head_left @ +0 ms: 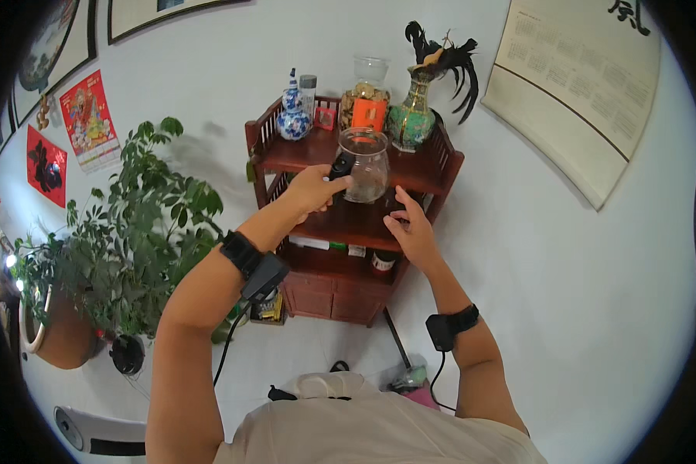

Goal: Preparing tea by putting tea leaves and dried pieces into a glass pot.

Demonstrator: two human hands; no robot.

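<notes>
My left hand (315, 189) is closed round a small black object (342, 165) with a rounded top. That object overlaps the left side of a clear, wide-mouthed glass jar (370, 166); I cannot tell whether the two are joined. The jar appears in front of the top shelf of a dark red wooden shelf unit (317, 155), upright, and looks empty. To the jar's lower right, my right hand (414, 236) is open, its thumb and fingers apart and slightly bent, with nothing in it.
On the top shelf stand a blue-and-white gourd vase (293, 116), a filled glass jar with an orange label (369, 114) and a green vase (411, 120) holding black feathers. Leafy plants (139, 209) crowd the left. A scroll calendar (572, 100) hangs on the right wall.
</notes>
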